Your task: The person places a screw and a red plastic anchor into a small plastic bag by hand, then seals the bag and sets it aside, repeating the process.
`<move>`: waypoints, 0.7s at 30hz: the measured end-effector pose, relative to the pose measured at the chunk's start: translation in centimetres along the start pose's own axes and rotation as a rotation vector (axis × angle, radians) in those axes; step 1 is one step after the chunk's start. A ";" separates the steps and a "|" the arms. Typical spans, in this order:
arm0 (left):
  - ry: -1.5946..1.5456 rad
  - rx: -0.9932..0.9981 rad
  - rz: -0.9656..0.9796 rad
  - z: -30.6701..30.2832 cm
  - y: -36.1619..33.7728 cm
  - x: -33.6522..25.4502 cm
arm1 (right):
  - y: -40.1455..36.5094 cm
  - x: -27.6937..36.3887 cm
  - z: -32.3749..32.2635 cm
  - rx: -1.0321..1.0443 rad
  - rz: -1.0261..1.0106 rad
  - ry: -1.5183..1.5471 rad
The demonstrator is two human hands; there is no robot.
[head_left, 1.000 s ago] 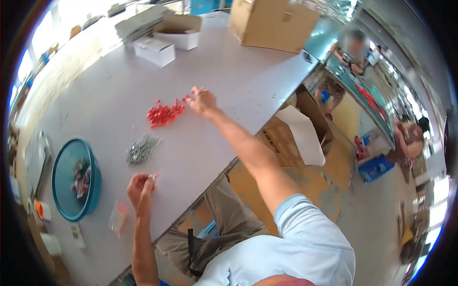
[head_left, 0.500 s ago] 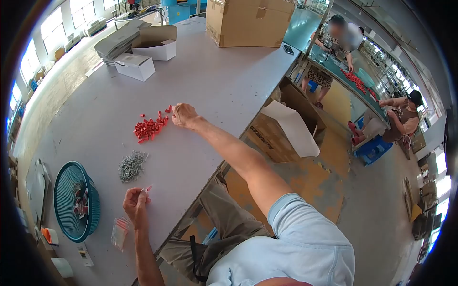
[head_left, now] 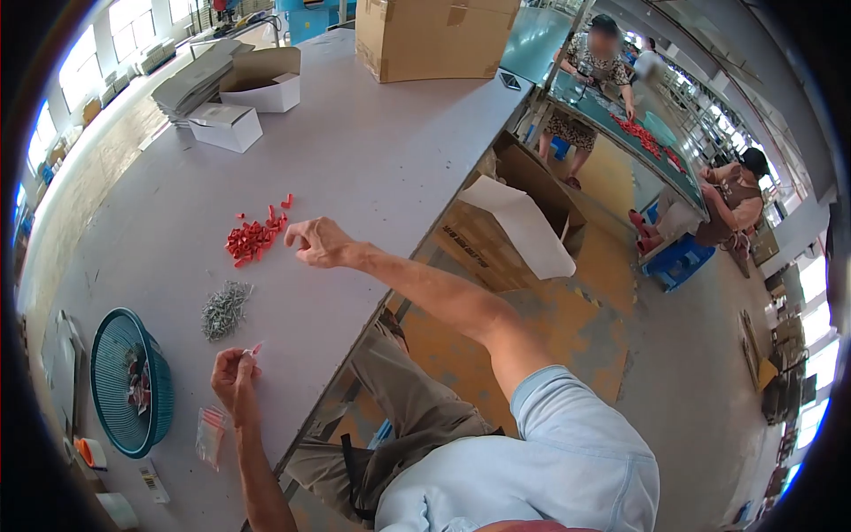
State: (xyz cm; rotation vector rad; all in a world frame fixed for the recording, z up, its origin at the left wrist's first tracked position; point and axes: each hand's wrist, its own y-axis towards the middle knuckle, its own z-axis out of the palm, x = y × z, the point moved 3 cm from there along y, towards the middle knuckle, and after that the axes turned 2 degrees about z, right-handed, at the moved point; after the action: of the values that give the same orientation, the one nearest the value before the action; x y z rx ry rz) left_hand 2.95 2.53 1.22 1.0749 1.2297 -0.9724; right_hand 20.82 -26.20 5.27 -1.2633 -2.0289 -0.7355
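Note:
My left hand (head_left: 234, 379) is closed in a pinch on a small clear plastic bag (head_left: 257, 349) with a reddish edge, over the near part of the table. My right hand (head_left: 323, 243) has its fingers curled, just right of a pile of small red plastic pieces (head_left: 252, 238); whatever may be between its fingertips is hidden. Between the two hands lies a heap of grey metal screws (head_left: 225, 310). More clear bags with red strips (head_left: 210, 434) lie beside my left wrist. A teal basket (head_left: 165, 390) holding filled packets stands to the left.
White cartons (head_left: 227, 129) and a large cardboard box (head_left: 434, 43) sit at the table's far side, near a phone (head_left: 510, 81). An opened cardboard box (head_left: 479, 244) stands on the floor to the right. Two people work at a green table (head_left: 581, 102) with red pieces.
My right hand has drawn back from the red pile's upper right edge, nearer to me, its fingers still bent. My left hand keeps its pinch on the bag. The view has shifted slightly.

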 end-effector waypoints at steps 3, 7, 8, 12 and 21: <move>-0.007 0.003 0.026 0.0 0.1 0.1 | -2.0 1.7 3.1 0.042 0.031 0.542; 0.026 0.014 0.027 -0.2 0.0 0.2 | -4.6 2.7 8.1 0.027 0.019 0.859; 0.013 0.011 0.014 -0.3 0.0 0.2 | -4.9 2.7 8.5 0.026 0.023 0.864; 0.011 0.000 0.006 -0.3 0.0 0.4 | -5.6 3.5 8.2 -0.069 -0.046 0.634; 0.015 0.008 -0.018 -0.2 -0.1 0.1 | -5.4 3.0 8.4 -0.089 -0.100 0.713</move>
State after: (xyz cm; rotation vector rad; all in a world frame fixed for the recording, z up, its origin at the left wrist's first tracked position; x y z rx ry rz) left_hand 2.77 2.73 1.07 1.0805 1.2503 -0.9856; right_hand 13.04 -20.40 1.45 -0.7808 -1.4845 -1.1400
